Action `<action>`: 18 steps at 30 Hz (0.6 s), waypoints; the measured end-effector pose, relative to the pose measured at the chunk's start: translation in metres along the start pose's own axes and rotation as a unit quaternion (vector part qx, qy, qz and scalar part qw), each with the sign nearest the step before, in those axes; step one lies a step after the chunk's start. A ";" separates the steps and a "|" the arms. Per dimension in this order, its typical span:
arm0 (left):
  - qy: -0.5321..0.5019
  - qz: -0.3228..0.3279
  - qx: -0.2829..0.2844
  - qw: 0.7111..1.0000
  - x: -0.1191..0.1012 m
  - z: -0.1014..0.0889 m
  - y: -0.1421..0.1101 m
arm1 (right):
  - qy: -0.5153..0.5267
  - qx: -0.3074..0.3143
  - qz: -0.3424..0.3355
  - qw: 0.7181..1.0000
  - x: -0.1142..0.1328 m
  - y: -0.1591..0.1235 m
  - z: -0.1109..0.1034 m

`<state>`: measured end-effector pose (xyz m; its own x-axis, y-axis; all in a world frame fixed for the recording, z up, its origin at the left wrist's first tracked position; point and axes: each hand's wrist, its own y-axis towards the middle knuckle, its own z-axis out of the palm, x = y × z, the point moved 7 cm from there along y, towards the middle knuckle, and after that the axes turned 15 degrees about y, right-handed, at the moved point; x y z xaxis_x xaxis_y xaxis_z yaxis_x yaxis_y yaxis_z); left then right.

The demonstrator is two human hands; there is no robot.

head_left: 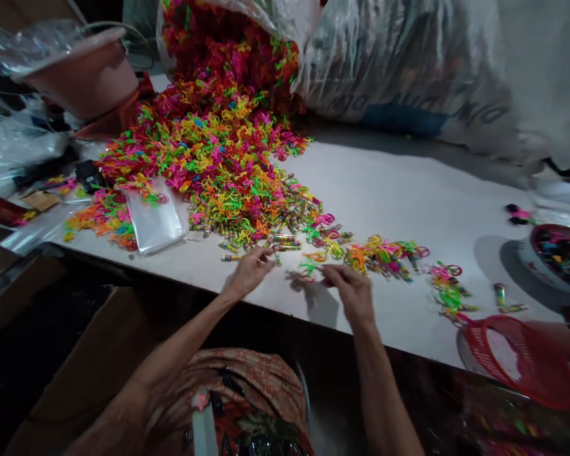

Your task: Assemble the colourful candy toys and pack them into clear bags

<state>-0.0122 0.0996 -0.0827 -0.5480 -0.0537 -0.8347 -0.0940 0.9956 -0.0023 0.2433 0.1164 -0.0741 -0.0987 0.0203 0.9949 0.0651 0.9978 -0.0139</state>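
Observation:
My left hand (251, 272) is over the front edge of the white table, thumb and fingers pinched on a small patterned tube (278, 256). To its right, my right hand (354, 294) is closed on a small bright green plastic piece (308, 266), blurred at the fingertips. Between and behind the hands lie more of the small tubes (287, 242). A large heap of colourful little plastic shapes (228, 164) spreads behind my left hand. A row of shapes and tubes (384, 255) runs along the table beyond my right hand.
Clear plastic bags (154, 221) lie left of the hands, near a black phone (89, 176). A pink basin (83, 73) stands at the back left. Big filled sacks (408, 76) line the back. A red basket (546, 373) and a bowl (527, 253) are at right.

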 end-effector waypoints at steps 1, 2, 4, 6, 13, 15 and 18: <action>0.098 0.035 -0.046 0.993 -0.003 -0.017 0.004 | -0.065 -0.057 -0.056 0.995 0.008 0.010 -0.020; 0.194 0.061 -0.081 0.976 -0.006 -0.031 0.009 | -0.132 -0.109 -0.112 0.979 0.018 0.017 -0.034; 0.343 0.088 -0.102 0.930 -0.008 -0.046 0.018 | -0.247 -0.142 -0.180 0.941 0.033 0.027 -0.031; 0.433 0.089 -0.070 0.894 -0.005 -0.044 0.030 | -0.328 -0.052 -0.164 0.929 0.033 0.036 0.009; 0.264 0.003 -0.091 0.960 0.001 -0.055 0.057 | -0.525 0.193 -0.085 0.825 0.026 0.036 0.130; 0.070 -0.068 -0.097 0.990 0.013 -0.063 0.054 | -0.543 0.214 -0.100 0.806 0.028 0.036 0.132; -0.250 -0.180 -0.058 0.950 0.028 -0.057 0.042 | -0.546 0.246 -0.114 0.793 0.028 0.038 0.134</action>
<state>-0.0785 0.1355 -0.0746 -0.0036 -0.3162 -0.9487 -0.3065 0.9034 -0.2999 0.1097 0.1637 -0.0598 -0.8698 -0.3899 0.3024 -0.4475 0.8816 -0.1502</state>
